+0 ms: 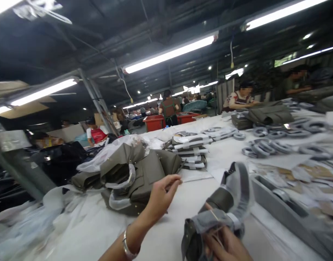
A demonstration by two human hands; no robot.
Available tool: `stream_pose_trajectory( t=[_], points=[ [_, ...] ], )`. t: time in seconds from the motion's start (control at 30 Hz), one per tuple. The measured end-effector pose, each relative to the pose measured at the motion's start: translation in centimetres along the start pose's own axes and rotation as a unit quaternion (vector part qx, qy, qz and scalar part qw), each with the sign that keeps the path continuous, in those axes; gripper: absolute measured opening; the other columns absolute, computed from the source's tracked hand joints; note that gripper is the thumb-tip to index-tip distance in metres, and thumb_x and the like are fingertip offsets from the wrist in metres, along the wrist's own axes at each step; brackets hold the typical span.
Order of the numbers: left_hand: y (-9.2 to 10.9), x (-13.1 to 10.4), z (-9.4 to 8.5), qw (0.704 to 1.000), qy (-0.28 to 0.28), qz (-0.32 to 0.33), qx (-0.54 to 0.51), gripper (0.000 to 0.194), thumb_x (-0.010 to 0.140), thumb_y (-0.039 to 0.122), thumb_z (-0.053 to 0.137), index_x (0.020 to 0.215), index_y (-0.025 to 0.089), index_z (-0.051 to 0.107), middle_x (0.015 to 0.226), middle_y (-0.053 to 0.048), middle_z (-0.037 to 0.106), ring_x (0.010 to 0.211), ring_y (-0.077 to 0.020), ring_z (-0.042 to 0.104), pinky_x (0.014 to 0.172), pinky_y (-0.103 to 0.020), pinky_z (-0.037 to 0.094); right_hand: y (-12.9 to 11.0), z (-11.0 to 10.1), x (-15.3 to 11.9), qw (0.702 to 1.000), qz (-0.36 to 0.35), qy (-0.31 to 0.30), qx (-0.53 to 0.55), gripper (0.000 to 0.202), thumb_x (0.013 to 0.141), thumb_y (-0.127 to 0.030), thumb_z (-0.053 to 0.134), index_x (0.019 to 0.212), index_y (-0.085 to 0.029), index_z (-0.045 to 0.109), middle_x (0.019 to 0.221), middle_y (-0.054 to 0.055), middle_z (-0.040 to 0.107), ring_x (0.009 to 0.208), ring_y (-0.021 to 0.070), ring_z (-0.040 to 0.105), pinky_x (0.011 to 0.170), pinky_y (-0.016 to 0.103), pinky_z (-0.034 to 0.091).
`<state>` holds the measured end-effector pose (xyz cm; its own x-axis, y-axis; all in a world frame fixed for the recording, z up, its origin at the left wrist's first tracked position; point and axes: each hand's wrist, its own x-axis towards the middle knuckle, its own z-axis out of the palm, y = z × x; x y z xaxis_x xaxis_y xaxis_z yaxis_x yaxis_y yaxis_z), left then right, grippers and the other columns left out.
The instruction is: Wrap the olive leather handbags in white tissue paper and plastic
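Observation:
My right hand [223, 243], low in the view, is closed on a rolled olive-grey strap [221, 199] with clear plastic wrap and a white band around it. Part of the strap loops up above the fingers, and thin strands hang by them. To the left, my left hand [163, 197] is raised over the white table [199, 192] with thumb and fingers pinched together. Whatever they hold, if anything, is too small to make out. Just behind that hand lies a pile of olive-grey bags [147, 170] with plastic-wrapped handles.
Stacked wrapped straps [193, 150] lie beyond the bags. Coiled straps [264, 146] and paper scraps [310, 177] cover the right side. A long grey tape dispenser [278, 214] stands by my right hand. Clear plastic [27, 221] lies at left. Other people work farther back.

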<state>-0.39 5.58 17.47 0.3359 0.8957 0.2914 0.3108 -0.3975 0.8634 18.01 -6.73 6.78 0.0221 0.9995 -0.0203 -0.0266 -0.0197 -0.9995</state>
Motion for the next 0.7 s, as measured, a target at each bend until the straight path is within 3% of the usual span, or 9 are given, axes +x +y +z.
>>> stream_pose_trajectory(
  t=[0.07,0.13,0.3,0.5,0.7],
  points=[
    [1.2,-1.1,1.9,0.988,-0.15,-0.023,-0.009,0.025,0.088,0.033,0.063,0.105,0.018,0.073,0.097,-0.007,0.074,0.086,-0.0199,0.069,0.081,-0.029,0.053,-0.9,0.4,-0.4,0.999,0.017,-0.028,0.034,0.076,0.091,-0.059,0.053,0.15,-0.017,0.031,0.072,0.0,0.064,0.044,0.0128,0.052,0.043,0.026,0.044],
    [2.0,-1.0,2.8,0.963,-0.264,-0.048,-0.012,0.023,0.087,0.031,0.063,0.098,0.016,0.075,0.089,-0.006,0.074,0.077,-0.0177,0.067,0.073,-0.027,0.051,-1.7,0.6,-0.7,0.997,0.012,-0.039,0.064,0.077,0.092,-0.054,0.055,0.153,-0.019,0.024,0.076,0.0,0.064,0.045,0.0118,0.052,0.043,0.024,0.043],
    [2.1,1.1,3.2,0.906,-0.412,-0.095,-0.008,0.029,0.083,0.038,0.067,0.097,0.013,0.075,0.082,-0.004,0.071,0.071,-0.0138,0.059,0.069,-0.024,0.047,-2.9,0.3,-1.0,0.998,0.01,-0.021,0.064,0.079,0.093,-0.045,0.056,0.156,-0.018,0.016,0.075,0.0,0.064,0.049,0.0136,0.054,0.044,0.024,0.045],
    [2.4,2.2,3.9,0.882,-0.464,-0.071,0.048,0.025,0.073,0.031,0.075,0.091,0.015,0.077,0.068,0.003,0.061,0.061,-0.0095,0.046,0.056,-0.02,0.036,-4.2,0.2,-0.5,0.999,0.026,-0.018,0.043,0.078,0.088,-0.033,0.055,0.156,-0.015,0.021,0.07,0.001,0.064,0.042,0.0127,0.05,0.041,0.024,0.042],
    [2.8,1.6,5.4,0.9,-0.432,-0.022,0.049,0.013,0.061,0.022,0.079,0.072,0.017,0.076,0.06,0.006,0.05,0.061,-0.0098,0.04,0.057,-0.022,0.032,-3.4,0.6,0.6,0.999,0.007,-0.028,0.022,0.077,0.081,-0.033,0.055,0.152,-0.016,0.034,0.077,0.006,0.069,0.041,0.0121,0.049,0.038,0.022,0.038]
  ],
)
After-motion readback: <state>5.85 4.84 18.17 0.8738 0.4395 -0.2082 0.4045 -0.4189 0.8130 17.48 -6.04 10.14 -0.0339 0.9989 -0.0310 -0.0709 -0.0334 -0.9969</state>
